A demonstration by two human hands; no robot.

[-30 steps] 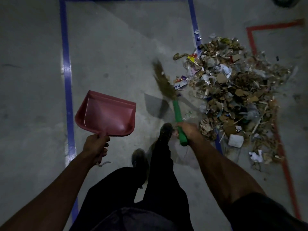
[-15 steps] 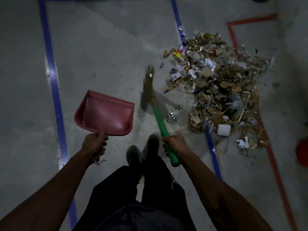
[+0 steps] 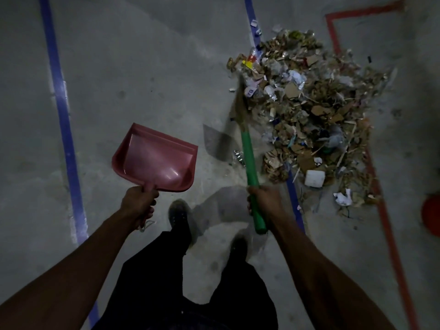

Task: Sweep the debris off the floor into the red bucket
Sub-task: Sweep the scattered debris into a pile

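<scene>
The debris pile lies heaped on the concrete floor, a loose mound of cardboard scraps, crumpled paper, foil and wood slivers. It sits between a blue floor line on one side and a red floor line on the other, and spills over both. Beyond the red line from the pile, at the picture's edge, a round red shape shows that is probably the red bucket; too little of it is visible to be sure.

The broom, green-handled with a blurred straw head, meets the pile's near edge. The right hand holds it with fingers wrapped round the handle. Well apart from the pile, across the broom, the left hand grips the handle of a pink dustpan, fingers curled round it, and the pan hangs clear of the floor.

A silvery foil scrap lies just beside the broom handle, apart from the pile.

The main risk is scatter: a fast stroke through such light litter could flick pieces away from the pile. With the dustpan raised rather than grounded, nothing would catch what the broom drives. Overfilling the pan could also drop scraps on the way to the bucket.
</scene>
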